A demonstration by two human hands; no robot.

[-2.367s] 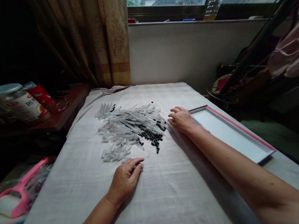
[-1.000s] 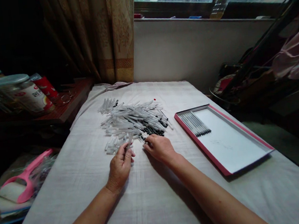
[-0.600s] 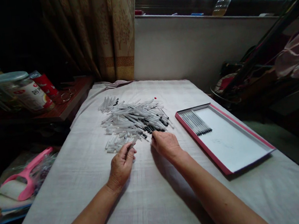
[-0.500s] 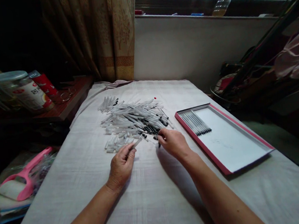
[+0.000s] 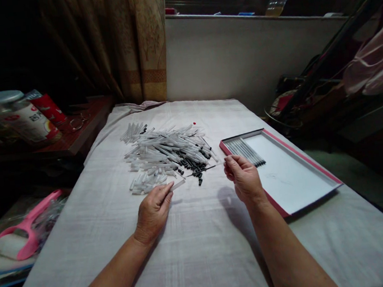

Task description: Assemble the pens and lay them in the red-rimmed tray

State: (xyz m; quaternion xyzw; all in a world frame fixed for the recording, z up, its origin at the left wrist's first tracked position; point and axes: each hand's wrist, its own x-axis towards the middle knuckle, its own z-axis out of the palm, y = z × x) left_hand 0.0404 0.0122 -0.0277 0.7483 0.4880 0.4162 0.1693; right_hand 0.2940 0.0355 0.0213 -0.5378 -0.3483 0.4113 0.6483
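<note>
Biggest first: tbl w/ white cloth, same as a sec ago. On your R, the shallow tray w/ pink-and-dark sides; its row of finished-looking pens at the far L end looks unchanged, so nothing's been added there in this spell.

Ctr-left, the heap of clear tubes lies as it did, w/ short clear pieces at its near edge.

Main change is your R hand: approx half a sec ago it was down by the dark bits; now it's further R, in front of the tray's near-L side in this view. Fingertips are pinched on one end of a thin dark refill, which now shows stretched out twd your other hand.

Your L hand has hardly shifted, thumb & fingers closed on one clear tube, now lying more sideways, open end to the R. Refill's free tip is right by that end; can't tell if touching or already in. My read: the two parts are being lined up, not yet joined.

Smallest: black bits loose below the heap, btw your hands & the pile; none visibly held.
</note>
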